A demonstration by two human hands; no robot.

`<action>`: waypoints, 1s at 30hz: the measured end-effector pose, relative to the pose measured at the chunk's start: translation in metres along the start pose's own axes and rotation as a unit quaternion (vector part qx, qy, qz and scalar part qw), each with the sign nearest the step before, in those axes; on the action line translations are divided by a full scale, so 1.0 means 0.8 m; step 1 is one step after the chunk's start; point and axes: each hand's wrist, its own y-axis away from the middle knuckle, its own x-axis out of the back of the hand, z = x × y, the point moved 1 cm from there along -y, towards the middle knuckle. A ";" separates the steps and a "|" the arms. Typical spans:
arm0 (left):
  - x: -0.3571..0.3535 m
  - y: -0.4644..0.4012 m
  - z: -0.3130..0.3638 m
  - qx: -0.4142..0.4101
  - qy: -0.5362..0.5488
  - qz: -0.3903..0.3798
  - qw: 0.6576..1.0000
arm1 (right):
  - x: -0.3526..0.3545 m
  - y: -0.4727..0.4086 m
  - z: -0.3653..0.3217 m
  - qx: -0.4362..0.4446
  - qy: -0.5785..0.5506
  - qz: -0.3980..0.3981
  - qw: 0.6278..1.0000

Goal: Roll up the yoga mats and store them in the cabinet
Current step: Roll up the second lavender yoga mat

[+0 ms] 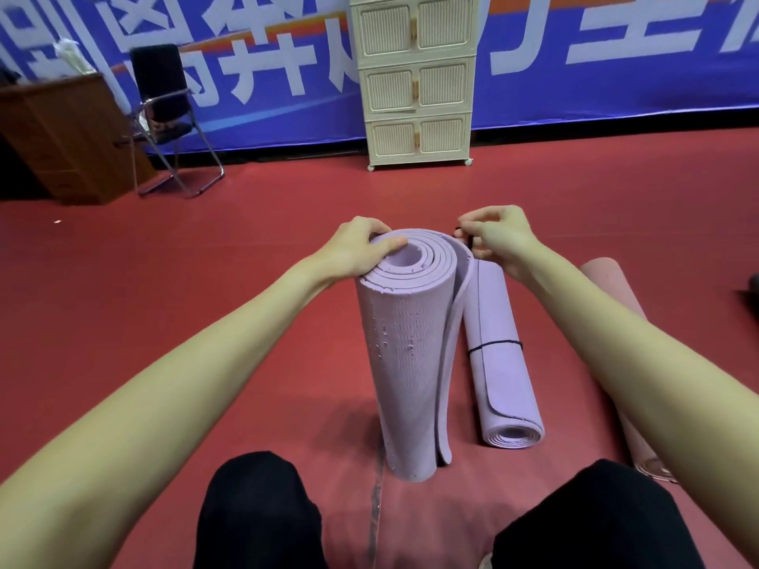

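Note:
A rolled lilac yoga mat (404, 347) stands upright on the red floor between my knees, its outer flap hanging loose on the right. My left hand (361, 248) grips its top rim. My right hand (499, 236) pinches a small black band (466, 240) just right of the mat's top. A second lilac mat (503, 363), rolled and tied with a black band, lies on the floor to the right. A pink rolled mat (620, 289) lies further right, mostly hidden by my right forearm. The cream cabinet (417, 82) stands against the far wall, all doors closed.
A black folding chair (164, 117) and a brown wooden desk (61, 133) stand at the far left by the blue banner wall. Red floor stretches between me and the cabinet. A dark object (751, 287) sits at the right edge.

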 end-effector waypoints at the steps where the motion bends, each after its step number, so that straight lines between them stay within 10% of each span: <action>1: 0.003 0.001 0.001 -0.010 -0.015 -0.010 1.000 | 0.002 -0.001 -0.002 0.000 -0.011 0.014 1.000; 14: 0.002 0.015 -0.015 -0.087 0.035 0.059 0.994 | -0.017 -0.001 -0.015 0.098 -0.014 -0.054 0.994; 30: 0.001 0.023 -0.012 -0.103 0.024 0.077 0.991 | 0.001 0.012 0.004 -0.004 0.063 -0.081 0.995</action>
